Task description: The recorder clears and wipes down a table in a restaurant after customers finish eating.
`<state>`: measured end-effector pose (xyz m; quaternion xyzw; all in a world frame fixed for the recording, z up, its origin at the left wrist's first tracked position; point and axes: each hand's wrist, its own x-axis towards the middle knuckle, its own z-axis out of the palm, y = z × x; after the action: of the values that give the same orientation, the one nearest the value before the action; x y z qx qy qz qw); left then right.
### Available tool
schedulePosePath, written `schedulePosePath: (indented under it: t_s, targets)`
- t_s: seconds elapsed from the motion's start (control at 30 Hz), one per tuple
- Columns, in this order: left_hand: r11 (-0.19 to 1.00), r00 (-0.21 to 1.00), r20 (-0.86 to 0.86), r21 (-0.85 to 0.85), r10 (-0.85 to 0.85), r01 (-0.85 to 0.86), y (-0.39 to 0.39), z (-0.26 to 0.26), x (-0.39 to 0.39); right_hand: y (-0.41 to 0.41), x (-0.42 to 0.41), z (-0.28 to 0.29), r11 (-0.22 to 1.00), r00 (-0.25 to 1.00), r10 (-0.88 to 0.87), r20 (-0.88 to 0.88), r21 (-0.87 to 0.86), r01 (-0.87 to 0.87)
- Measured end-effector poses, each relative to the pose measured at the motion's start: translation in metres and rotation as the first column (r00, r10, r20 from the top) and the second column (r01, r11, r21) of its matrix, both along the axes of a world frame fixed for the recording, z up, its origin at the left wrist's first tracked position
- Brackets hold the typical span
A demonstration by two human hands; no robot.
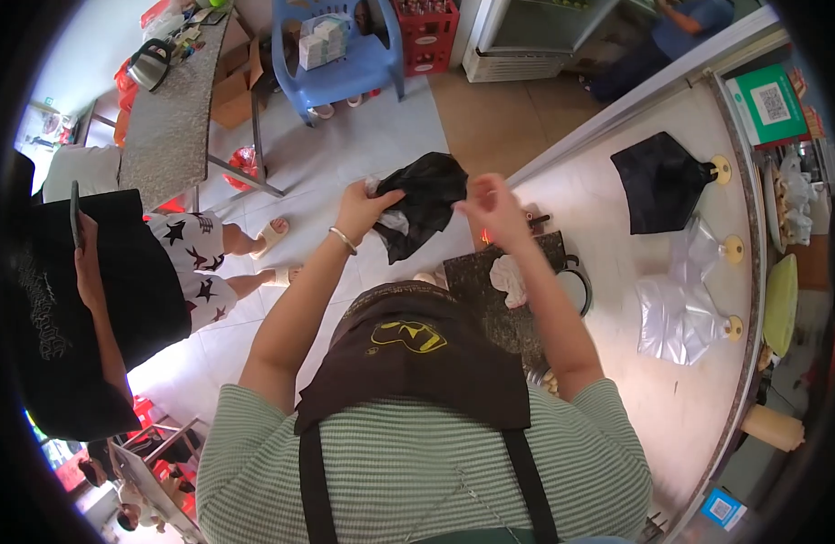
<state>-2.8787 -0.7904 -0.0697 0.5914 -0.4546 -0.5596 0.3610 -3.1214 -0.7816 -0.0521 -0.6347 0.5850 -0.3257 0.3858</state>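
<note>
A black plastic bag [424, 197] hangs in front of me at the centre of the head view, with something pale partly showing at its left side. My left hand [364, 207], a bangle on its wrist, pinches the bag's left edge between thumb and fingers. My right hand [492, 207] is raised by the bag's right edge, blurred, its fingers apart; whether the fingertips touch the plastic is hard to tell. Below that hand a crumpled pale cloth [508, 280] lies on a dark speckled counter [468, 272].
A black bag [662, 182] and clear plastic bags [682, 316] hang from hooks on the right wall. A person in black [84, 306] stands at left holding a phone. A blue plastic chair [363, 61], a red crate [429, 34] and a speckled table [176, 109] stand ahead.
</note>
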Motion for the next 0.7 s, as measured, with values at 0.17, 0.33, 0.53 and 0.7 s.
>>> schedulePosePath:
  t_s: [0.17, 0.33, 0.53, 0.7]
  targets:
    - [0.988, 0.968, -0.213, 0.052, -0.134, 0.148, -0.011, 0.011, -0.005, -0.005, 0.036, -0.013, 0.939, 0.972, 0.169, -0.16, -0.273, -0.209]
    - [0.99, 0.993, -0.095, 0.112, -0.073, 0.084, -0.007, 0.02, 0.003, -0.004, 0.026, -0.008, 0.991, 0.991, 0.043, 0.129, -0.128, -0.027]
    - [0.99, 0.994, -0.091, 0.121, -0.057, 0.068, 0.009, 0.014, -0.005, -0.009, 0.025, -0.024, 0.986, 0.991, 0.071, 0.117, -0.157, -0.052]
    - [0.992, 1.0, -0.016, 0.128, 0.005, -0.003, 0.015, 0.014, 0.016, -0.016, -0.017, -0.032, 0.972, 0.716, -0.231, 0.659, 0.188, 0.14]
